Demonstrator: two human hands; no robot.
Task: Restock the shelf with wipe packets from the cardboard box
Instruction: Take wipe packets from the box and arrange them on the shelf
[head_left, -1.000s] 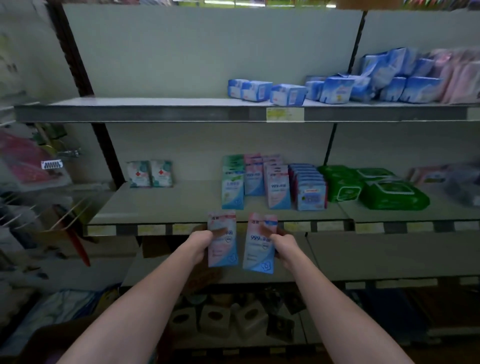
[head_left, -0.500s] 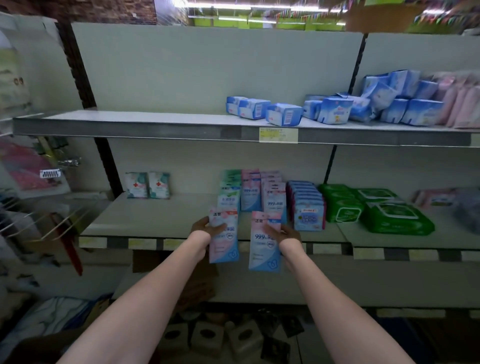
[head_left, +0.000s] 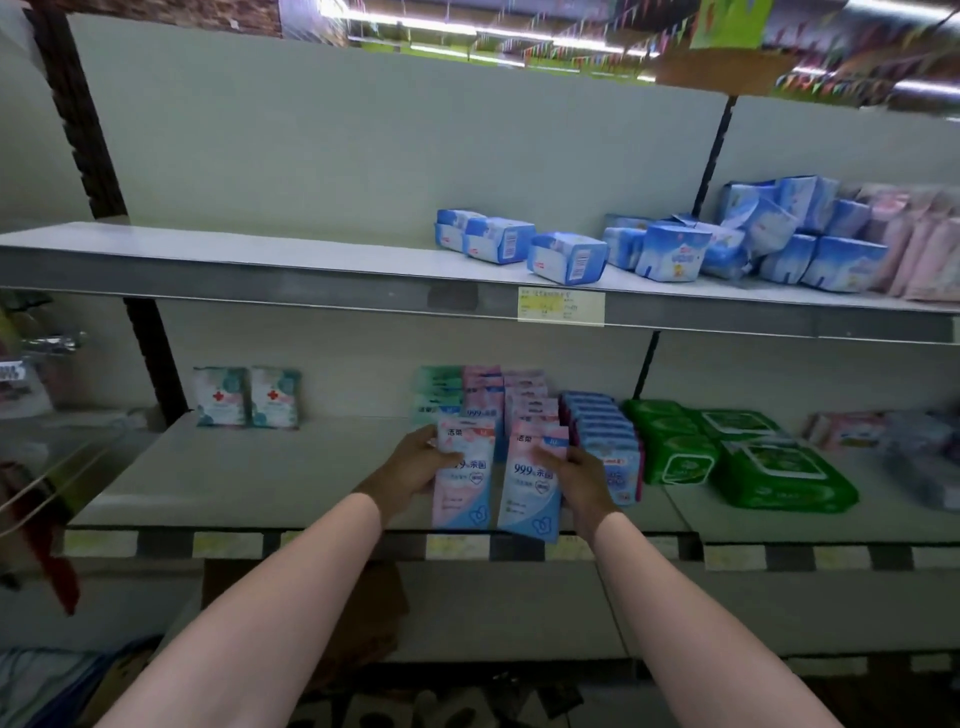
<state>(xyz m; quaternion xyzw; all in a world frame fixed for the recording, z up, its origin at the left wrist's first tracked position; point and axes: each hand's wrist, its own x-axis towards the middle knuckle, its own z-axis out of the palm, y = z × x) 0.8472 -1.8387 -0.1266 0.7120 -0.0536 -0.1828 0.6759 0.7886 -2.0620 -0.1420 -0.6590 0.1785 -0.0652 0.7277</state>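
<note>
Behind the two held packets, the front rows of pink packets (head_left: 522, 410) are mostly covered, only their tops showing, and the left hand (head_left: 415, 467) hides the left edge of its packet (head_left: 464, 478) while the right hand (head_left: 582, 480) covers the right edge of its packet (head_left: 532, 486). Right of the grip, the blue packets' (head_left: 602, 431) fronts are partly hidden behind the right hand. Far right of the grip, pink packs (head_left: 844, 428) are blurred and the print on them cannot be read; below the grip, a brown cardboard shape (head_left: 363, 603) is dark and largely hidden by the forearms.

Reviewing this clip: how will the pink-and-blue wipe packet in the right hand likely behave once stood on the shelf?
The wipe packet looks flat and thin, so it probably tips unless leaned on the row of like packets behind it. The right hand pinches it by one edge without visible sag, suggesting it is light and fairly stiff. Its glossy film may be slippery.
</note>
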